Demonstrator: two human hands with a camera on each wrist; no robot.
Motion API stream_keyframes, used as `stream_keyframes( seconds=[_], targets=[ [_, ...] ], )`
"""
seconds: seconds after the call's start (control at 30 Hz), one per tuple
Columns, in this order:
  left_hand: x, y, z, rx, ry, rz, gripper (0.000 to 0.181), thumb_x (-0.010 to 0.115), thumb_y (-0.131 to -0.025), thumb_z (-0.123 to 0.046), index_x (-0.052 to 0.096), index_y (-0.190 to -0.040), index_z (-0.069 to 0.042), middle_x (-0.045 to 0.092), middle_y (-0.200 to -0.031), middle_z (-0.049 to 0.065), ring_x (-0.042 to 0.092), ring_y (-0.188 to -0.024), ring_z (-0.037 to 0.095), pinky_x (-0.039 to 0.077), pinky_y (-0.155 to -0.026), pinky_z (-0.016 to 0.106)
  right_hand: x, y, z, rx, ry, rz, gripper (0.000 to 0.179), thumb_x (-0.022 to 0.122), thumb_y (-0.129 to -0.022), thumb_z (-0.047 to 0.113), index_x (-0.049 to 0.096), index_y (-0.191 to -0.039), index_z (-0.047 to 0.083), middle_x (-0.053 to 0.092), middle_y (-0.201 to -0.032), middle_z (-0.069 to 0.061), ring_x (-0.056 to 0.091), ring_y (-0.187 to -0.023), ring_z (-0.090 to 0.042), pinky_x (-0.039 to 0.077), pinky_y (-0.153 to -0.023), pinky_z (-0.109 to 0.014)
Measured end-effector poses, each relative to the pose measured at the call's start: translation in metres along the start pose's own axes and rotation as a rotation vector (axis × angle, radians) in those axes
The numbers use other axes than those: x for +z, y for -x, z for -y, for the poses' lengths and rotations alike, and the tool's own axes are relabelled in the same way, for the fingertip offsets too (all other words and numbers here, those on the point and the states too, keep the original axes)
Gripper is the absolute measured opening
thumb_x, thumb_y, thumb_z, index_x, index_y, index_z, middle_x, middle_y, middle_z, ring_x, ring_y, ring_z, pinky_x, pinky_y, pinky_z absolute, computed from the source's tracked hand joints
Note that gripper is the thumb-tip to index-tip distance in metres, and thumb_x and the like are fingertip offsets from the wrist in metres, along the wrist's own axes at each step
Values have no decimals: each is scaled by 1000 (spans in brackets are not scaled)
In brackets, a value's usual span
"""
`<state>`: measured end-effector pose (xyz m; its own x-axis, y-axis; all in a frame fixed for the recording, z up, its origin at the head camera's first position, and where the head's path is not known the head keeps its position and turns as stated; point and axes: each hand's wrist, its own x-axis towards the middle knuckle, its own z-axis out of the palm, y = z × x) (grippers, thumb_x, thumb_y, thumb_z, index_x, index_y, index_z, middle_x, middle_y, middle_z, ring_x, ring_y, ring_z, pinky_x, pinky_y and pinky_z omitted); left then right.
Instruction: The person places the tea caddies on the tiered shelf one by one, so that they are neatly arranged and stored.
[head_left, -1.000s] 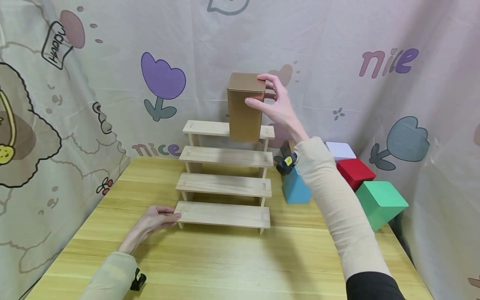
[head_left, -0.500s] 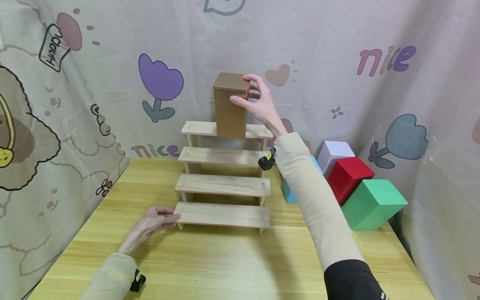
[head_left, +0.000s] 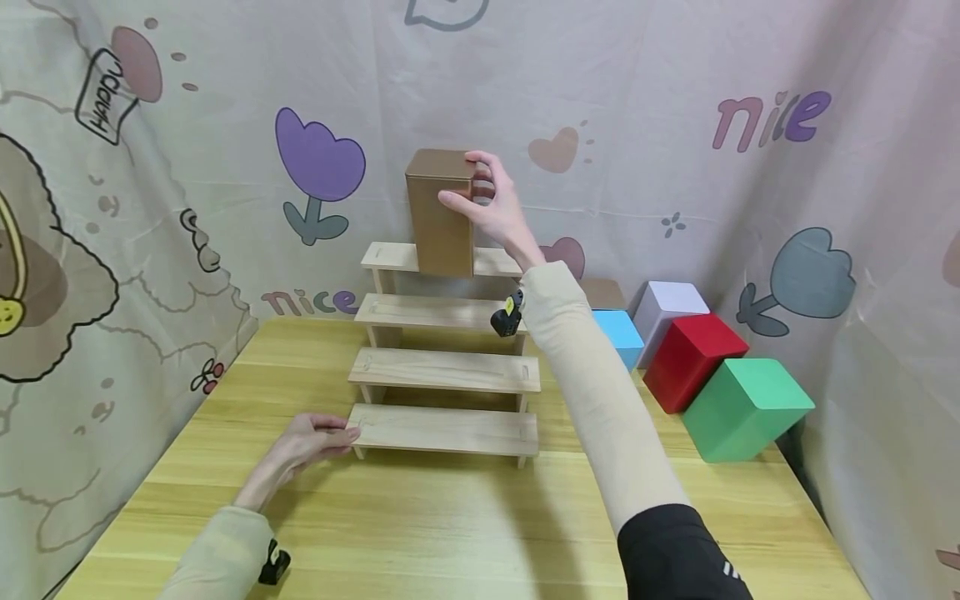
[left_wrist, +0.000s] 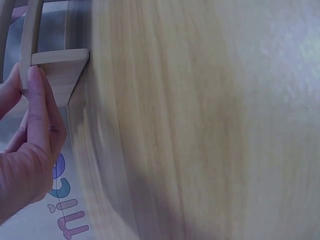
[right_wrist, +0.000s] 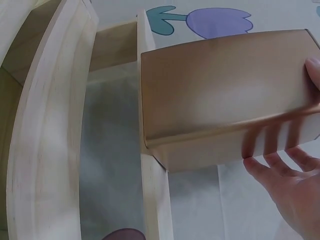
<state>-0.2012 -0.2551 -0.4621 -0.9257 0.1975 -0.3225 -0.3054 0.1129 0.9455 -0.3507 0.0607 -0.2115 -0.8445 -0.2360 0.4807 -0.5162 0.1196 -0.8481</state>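
A tall brown-gold box [head_left: 441,221] stands upright at the top step of a four-tiered wooden display stand [head_left: 444,427]. My right hand [head_left: 495,208] grips the box near its upper end, thumb on the front and fingers at the right side. In the right wrist view the box's lower end [right_wrist: 200,90] meets the top board [right_wrist: 156,200]; whether it bears its full weight there I cannot tell. My left hand [head_left: 307,446] pinches the left end of the lowest step, thumb and fingers on the board's edge in the left wrist view.
To the right of the stand are a blue block [head_left: 619,335], a white block [head_left: 670,312], a red block [head_left: 697,358] and a green block [head_left: 750,408]. A brown box top [head_left: 602,293] shows behind the right forearm. A printed curtain [head_left: 637,167] hangs behind the table [head_left: 420,533].
My right hand has carried the brown-gold box leftward along the top step, and slightly down at its lower end. My left hand has stayed on the lowest step.
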Motion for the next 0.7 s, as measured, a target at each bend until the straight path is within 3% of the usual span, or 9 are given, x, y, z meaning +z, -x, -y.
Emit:
stream_keyframes(
  seconds=[0.27,0.47,0.57,0.7],
  targets=[
    [1,0,-2,-4,10,2,53,66,-94,0,41,-131,28,72,-91,2,72,-82,8,66,-81,22,7,-16,-23,-1,-3,-30,63,78,-88,20,40,-139,16,48,-137,-7,55,-116,-28,52,-97,-33],
    [1,-1,-2,0,7,8,55,66,-94,1,38,-133,29,71,-92,2,72,-82,8,65,-81,21,8,-17,-27,4,112,-37,62,76,-89,31,44,-142,23,41,-151,-6,46,-133,-29,50,-109,-39],
    [1,-1,-1,-1,9,8,57,66,-95,1,36,-134,29,71,-92,2,72,-82,8,65,-81,21,5,-16,-29,11,170,-12,68,76,-88,30,43,-147,28,35,-151,-10,44,-133,-32,51,-103,-37],
    [0,-1,0,1,9,10,57,65,-95,1,35,-135,29,71,-93,2,72,-83,7,65,-82,20,3,-15,-33,-16,226,23,78,79,-85,26,38,-152,30,38,-141,-17,48,-124,-37,53,-93,-32]
  ],
)
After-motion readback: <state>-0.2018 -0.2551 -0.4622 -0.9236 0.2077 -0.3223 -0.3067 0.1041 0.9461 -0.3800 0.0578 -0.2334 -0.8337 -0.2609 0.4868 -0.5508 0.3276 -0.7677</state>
